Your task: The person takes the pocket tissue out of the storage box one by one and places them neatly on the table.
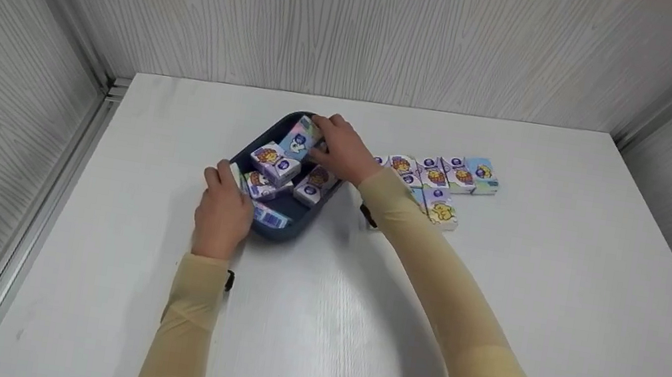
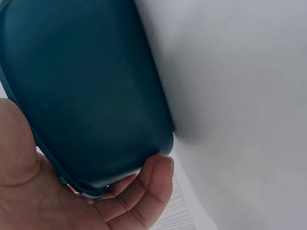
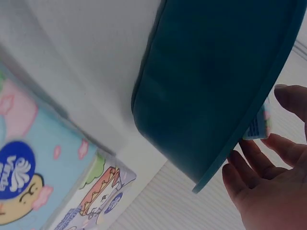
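A dark teal plastic basin (image 1: 307, 226) holds several small tissue packs with cartoon prints. My left hand (image 1: 223, 211) grips the basin's left side; in the left wrist view its fingers (image 2: 156, 184) curl round the end of the basin wall (image 2: 91, 91). At the far right rim, my right hand (image 1: 345, 149) pinches a light blue tissue pack (image 1: 300, 138) between thumb and fingers. That pack lies tilted beside a purple-white pack (image 1: 275, 164) on top of the others. In the right wrist view the pack's end (image 3: 259, 125) shows between the thumb and fingers, just past the rim.
To the right of the basin, more tissue packs (image 1: 460, 176) stand in a row on the white table (image 1: 527, 300), with another pack (image 1: 440, 208) in front. My right forearm partly covers them. Grey wood-grain panels (image 1: 361, 30) rise behind and at both sides.
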Demonstrator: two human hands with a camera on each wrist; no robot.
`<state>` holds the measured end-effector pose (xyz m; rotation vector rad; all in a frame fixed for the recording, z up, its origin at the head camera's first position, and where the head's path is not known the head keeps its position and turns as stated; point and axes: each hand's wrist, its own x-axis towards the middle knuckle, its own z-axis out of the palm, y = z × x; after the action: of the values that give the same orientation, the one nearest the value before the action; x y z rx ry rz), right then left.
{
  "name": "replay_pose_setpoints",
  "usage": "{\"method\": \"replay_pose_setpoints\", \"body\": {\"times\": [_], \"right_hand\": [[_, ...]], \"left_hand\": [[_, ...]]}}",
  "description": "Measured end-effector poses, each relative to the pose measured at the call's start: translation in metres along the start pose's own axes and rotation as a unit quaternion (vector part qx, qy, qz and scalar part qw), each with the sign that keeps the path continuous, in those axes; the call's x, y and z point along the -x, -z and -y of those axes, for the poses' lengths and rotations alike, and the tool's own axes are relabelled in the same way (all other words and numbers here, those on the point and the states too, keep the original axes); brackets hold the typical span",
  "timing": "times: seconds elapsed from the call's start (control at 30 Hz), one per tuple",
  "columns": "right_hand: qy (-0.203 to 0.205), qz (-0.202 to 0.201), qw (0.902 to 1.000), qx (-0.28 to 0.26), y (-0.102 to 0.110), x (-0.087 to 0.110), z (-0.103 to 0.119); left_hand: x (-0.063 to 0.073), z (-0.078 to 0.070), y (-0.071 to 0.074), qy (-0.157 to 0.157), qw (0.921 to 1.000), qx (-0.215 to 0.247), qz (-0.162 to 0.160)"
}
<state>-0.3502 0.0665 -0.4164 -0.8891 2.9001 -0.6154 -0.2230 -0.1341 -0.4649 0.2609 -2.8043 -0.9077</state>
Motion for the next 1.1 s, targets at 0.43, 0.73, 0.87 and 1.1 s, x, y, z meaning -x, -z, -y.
{"method": "replay_pose_setpoints", "body": {"times": [0.43,0.73,0.87,1.1], "right_hand": [[-0.016,0.039,0.9955,0.085,-0.007,0.004,0.003],[0.002,0.007,0.9997,0.023,-0.010,0.005,0.008],[0.021,0.001,0.9998,0.006,-0.014,0.008,0.010],[0.037,-0.019,0.9987,-0.031,-0.011,0.019,0.006]], "left_hand": [[0.000,-0.004,0.001,-0.003,1.0000,0.003,0.001],[-0.001,-0.003,0.002,-0.005,1.0000,0.003,-0.006],[0.000,-0.002,0.002,0.001,1.0000,0.001,-0.001],[-0.001,0.000,0.001,0.001,1.0000,-0.005,-0.003]]}}
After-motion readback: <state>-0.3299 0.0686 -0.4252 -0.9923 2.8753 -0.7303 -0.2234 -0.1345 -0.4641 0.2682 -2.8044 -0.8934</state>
